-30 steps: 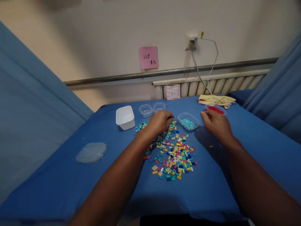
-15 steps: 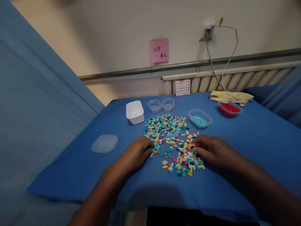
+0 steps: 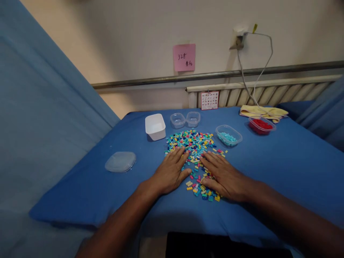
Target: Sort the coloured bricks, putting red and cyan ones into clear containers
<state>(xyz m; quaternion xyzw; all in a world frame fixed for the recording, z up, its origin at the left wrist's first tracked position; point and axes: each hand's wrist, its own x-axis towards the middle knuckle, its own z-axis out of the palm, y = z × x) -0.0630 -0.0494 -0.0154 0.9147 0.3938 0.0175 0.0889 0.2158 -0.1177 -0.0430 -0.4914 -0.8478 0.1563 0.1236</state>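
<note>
A pile of small multicoloured toy bricks (image 3: pixel 192 139) spreads over the blue-covered table (image 3: pixel 145 161). My left hand (image 3: pixel 173 170) lies flat over the pile's near left part, palm down with fingers stretched out. On the right, my right hand (image 3: pixel 221 175) rests flat with its fingers extended, covering part of the nearer bricks. Some bricks show between the two hands; those under the palms are hidden. Beyond my right hand stands a clear tub (image 3: pixel 228 136) holding light-blue bricks. Farther right, another clear tub (image 3: pixel 262 126) holds red pieces.
A white bin (image 3: pixel 155 127) and two small clear tubs (image 3: pixel 177 120) stand behind the pile. Stacked clear lids (image 3: pixel 120 162) lie at the left. A yellow cloth (image 3: pixel 263 111) is at the back right, below a hanging cable (image 3: pixel 243 71). Blue curtains (image 3: pixel 53 107) flank the table.
Both hands came down from the back of the pile and the tubs to its near sides, then moved inward and flattened onto the bricks. The view shifted too.
</note>
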